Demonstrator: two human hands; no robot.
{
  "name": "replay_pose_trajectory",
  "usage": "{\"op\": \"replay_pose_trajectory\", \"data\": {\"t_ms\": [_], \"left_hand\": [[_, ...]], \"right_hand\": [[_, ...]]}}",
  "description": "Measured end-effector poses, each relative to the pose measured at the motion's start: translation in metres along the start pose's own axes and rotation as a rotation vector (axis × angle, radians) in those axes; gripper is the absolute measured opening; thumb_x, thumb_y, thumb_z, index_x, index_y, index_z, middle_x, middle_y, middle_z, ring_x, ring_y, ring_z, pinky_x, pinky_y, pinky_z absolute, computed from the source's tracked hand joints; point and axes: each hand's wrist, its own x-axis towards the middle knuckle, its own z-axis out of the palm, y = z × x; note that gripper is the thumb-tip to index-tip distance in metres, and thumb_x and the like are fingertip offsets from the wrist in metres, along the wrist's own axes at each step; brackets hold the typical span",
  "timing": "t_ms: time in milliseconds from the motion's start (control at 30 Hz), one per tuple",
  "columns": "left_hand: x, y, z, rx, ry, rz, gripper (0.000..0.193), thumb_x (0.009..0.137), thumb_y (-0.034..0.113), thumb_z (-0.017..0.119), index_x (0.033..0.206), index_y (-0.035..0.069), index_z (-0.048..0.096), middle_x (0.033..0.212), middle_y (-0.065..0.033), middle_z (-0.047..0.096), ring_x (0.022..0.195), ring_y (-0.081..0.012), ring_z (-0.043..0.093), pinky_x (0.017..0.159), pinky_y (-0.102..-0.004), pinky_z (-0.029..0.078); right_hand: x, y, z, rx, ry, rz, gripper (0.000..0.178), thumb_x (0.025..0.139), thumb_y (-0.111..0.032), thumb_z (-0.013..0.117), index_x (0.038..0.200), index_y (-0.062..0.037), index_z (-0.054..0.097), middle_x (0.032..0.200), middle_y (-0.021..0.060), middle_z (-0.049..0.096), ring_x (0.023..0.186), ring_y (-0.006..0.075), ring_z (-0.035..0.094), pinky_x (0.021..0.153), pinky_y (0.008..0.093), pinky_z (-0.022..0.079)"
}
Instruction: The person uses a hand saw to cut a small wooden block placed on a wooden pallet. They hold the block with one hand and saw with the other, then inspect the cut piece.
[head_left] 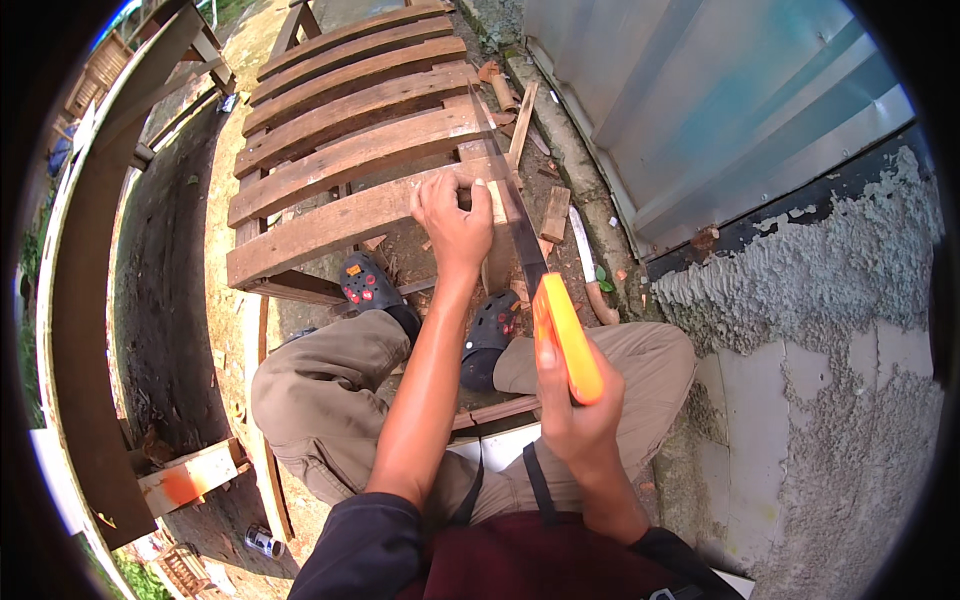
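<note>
Slatted worktop [350, 170] lies toward eleven o'clock; right grip [588, 425] wraps the saw [530, 250] at one o'clock. Left grip [455, 215] curls on the front slat [330, 226], clasp unclear; if the slat shifts, the saw could nick the left thumb [482, 200].

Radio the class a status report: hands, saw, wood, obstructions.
Right hand gripping orange-handled saw. Left hand on nearest slat. Blade by slat's right end, contact unclear. Long knife, wood scraps on ground to right; nothing plainly blocking.
</note>
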Motion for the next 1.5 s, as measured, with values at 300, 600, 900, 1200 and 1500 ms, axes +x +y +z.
{"op": "replay_pose_trajectory", "data": {"t_ms": [300, 600, 900, 1200, 1500], "left_hand": [[0.003, -0.003, -0.002, 0.032, 0.025, -0.027, 0.014, 0.084, 0.018, 0.066, 0.081, 0.005, 0.064, 0.086, -0.012, 0.064, 0.1, -0.0325, 0.058, 0.106, -0.0479, 0.031], [-0.002, 0.003, 0.003, -0.021, 0.094, 0.017, 0.017, 0.086, 0.019, 0.068, 0.081, 0.004, 0.063, 0.084, -0.0123, 0.062, 0.094, -0.0323, 0.058, 0.102, -0.0456, 0.035], [0.001, 0.003, 0.002, -0.041, 0.088, 0.004, 0.013, 0.084, 0.018, 0.067, 0.082, 0.005, 0.063, 0.085, -0.0115, 0.063, 0.097, -0.0318, 0.059, 0.108, -0.0477, 0.033], [-0.017, 0.001, -0.001, -0.038, 0.091, 0.188, 0.02, 0.091, 0.022, 0.06, 0.095, 0.003, 0.061, 0.095, -0.0148, 0.061, 0.101, -0.0341, 0.056, 0.106, -0.0513, 0.032], [-0.012, -0.017, 0.01, 0.002, 0.177, 0.184, 0.026, 0.085, 0.023, 0.046, 0.093, 0.001, 0.057, 0.093, -0.0184, 0.057, 0.099, -0.0362, 0.053, 0.106, -0.052, 0.029]], "right_hand": [[0.009, 0.004, 0.007, 0.153, 0.007, 0.085, 0.016, 0.1, -0.012, 0.066, 0.096, 0.0033, 0.064, 0.068, -0.0008, 0.055, 0.063, 0.0037, 0.048, 0.056, 0.0252, 0.041], [0.017, 0.01, 0.013, 0.089, 0.04, 0.067, 0.024, 0.098, -0.019, 0.07, 0.096, 0.0044, 0.065, 0.074, 0.012, 0.065, 0.064, 0.0146, 0.057, 0.062, 0.0295, 0.048], [0.065, 0.013, 0.04, -0.219, 0.006, -0.481, 0.054, 0.099, -0.039, 0.069, 0.129, 0.0047, 0.055, 0.098, 0.0195, 0.071, 0.088, 0.0302, 0.071, 0.082, 0.0395, 0.054], [0.075, 0.017, 0.049, -0.198, 0.172, -0.355, 0.041, 0.104, -0.035, 0.063, 0.113, 0.0043, 0.066, 0.075, 0.0037, 0.061, 0.064, 0.0104, 0.054, 0.06, 0.0294, 0.045], [-0.007, -0.012, 0.007, -0.185, 0.035, -0.054, 0.023, 0.099, -0.018, 0.068, 0.105, 0.004, 0.066, 0.082, 0.015, 0.069, 0.077, 0.0206, 0.068, 0.071, 0.036, 0.052]]}}
